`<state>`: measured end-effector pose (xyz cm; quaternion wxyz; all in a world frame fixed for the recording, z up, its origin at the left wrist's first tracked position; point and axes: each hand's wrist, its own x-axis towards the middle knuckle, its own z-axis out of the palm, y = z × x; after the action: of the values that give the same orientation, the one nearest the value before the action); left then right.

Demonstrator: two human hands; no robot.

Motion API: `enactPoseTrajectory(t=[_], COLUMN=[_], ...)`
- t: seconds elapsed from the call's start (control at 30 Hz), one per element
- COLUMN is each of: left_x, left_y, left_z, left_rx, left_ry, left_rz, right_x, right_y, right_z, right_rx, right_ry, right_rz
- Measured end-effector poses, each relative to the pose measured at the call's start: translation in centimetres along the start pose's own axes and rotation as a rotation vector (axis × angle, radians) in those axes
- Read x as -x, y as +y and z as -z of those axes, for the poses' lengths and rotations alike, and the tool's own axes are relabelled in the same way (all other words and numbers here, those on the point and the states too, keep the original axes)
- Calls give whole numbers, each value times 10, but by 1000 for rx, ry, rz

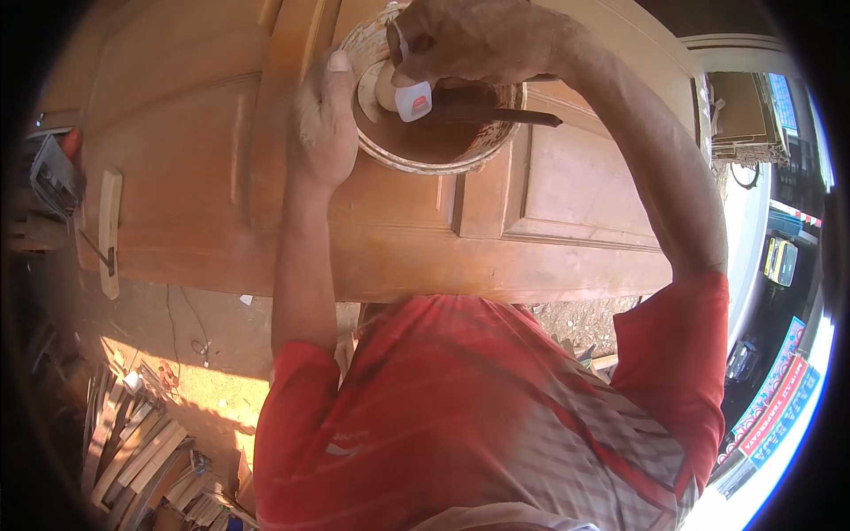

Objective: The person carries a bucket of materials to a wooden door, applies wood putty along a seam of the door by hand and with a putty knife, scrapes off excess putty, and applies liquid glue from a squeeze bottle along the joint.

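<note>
A bucket (416, 165) with a stained pale rim and brown liquid inside stands on a wooden panelled door. My left hand (323, 124) is closed at the bucket's left side, thumb up by the rim, its fingers mostly hidden. Over the bucket's mouth, my right hand (478, 40) is closed on a small white container (413, 102) with a red mark; its exact kind is unclear. A pale rounded piece (386, 86) shows beside it, partly covered by my fingers. From the liquid a dark stick (522, 117) leans out over the right rim.
The brown door (354, 257) lies flat in front of me. At its left edge is a light wooden strip (110, 234). Wood offcuts (142, 451) are piled on the ground at lower left, near a thin cable (190, 319). Stacked boards (744, 119) stand at right.
</note>
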<state>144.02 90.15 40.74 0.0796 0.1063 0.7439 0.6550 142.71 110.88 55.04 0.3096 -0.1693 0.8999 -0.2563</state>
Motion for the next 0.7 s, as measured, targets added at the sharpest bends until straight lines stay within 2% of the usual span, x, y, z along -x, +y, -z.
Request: enactPoseTrajectory(t=[0.07, 0.1, 0.17, 0.23, 0.37, 0.47, 0.57, 0.6, 0.67, 0.7], left_x=[5, 7, 12, 13, 10, 10, 9, 10, 15, 17], left_y=[5, 9, 18, 29, 47, 50, 45, 43, 37, 28], left_z=[-1, 1, 5, 10, 12, 10, 17, 19, 25, 29], left_rx=[-266, -265, -306, -237, -69, -48, -8, -6, -10, -9], left_ry=[152, 157, 197, 111, -86, -131, -212, -216, 20, 14], left_rz=[-78, -86, -306, -300, -251, -260, -179, -182, -171, -171], right_x=[10, 11, 16, 22, 21, 28, 32, 29, 19, 12], right_y=[6, 12, 14, 9, 7, -11, -16, -19, -19, -14], right_z=[8, 8, 12, 13, 10, 14, 14, 9, -3, -14], right_rx=[-82, -81, -81, -86, -160, -98, -135, -132, -131, -104], right_ry=[77, 131, 190, 194, 226, 237, 254, 306, 358, 330], right_rz=[7, -2, -7, -67, 3, -62, 111, 104, 91, 87])
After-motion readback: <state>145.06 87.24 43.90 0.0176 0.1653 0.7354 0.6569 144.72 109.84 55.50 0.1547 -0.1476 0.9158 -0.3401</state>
